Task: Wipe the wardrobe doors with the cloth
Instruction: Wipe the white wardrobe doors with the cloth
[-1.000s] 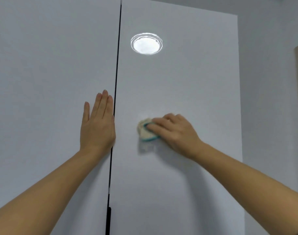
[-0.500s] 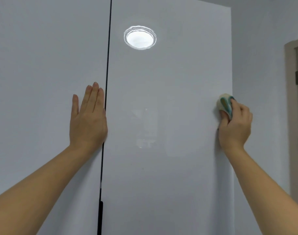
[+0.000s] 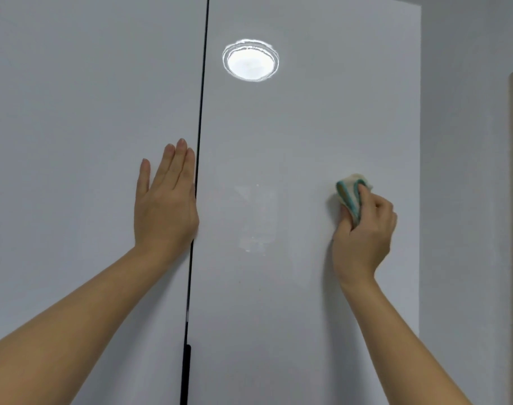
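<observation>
Cloth [image 3: 349, 194], seen at the right door's outer edge half a second earlier, has been brought slightly inward. It is pressed against the right door [image 3: 278, 302] near that edge. It is gripped by the right hand [image 3: 363, 229], fingers curled round the bunched fabric. The left hand [image 3: 165, 206] is laid flat on the left door [image 3: 74, 127], fingers straight and holding nothing, just beside the dark gap [image 3: 202, 97]. A round lamp reflection [image 3: 250, 61] is seen above.
</observation>
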The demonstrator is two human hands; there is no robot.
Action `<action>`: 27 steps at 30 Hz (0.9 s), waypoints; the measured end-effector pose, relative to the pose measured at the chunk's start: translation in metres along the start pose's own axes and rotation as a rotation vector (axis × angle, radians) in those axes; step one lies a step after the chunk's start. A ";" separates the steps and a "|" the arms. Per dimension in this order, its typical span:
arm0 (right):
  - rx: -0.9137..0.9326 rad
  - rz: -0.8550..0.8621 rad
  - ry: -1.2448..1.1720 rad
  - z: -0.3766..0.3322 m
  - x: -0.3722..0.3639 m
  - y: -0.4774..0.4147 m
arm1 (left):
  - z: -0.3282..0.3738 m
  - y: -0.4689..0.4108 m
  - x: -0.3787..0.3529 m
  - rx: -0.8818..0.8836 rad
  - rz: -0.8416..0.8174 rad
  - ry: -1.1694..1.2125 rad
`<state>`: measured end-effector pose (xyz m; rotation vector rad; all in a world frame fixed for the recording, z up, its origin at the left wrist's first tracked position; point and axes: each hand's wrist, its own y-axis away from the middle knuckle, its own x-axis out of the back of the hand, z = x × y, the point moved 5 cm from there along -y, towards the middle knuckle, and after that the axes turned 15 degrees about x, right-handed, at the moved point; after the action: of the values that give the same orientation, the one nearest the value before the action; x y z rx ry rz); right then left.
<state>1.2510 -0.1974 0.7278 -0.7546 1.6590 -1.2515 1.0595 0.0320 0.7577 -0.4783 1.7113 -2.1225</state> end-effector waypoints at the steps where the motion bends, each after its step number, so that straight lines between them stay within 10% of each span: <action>1: 0.035 -0.006 -0.011 -0.013 -0.005 0.002 | -0.001 0.000 0.000 -0.004 -0.002 0.006; 11: 0.527 -0.144 -0.122 -0.160 -0.051 0.045 | -0.021 -0.008 0.013 -0.175 -0.016 0.077; 27: 1.131 -0.272 -0.185 -0.107 -0.019 0.056 | -0.030 0.067 0.011 -0.003 -0.111 -0.024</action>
<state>1.1639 -0.1208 0.6893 -0.3451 0.4998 -1.9322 1.0404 0.0395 0.6862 -0.6104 1.7117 -2.1819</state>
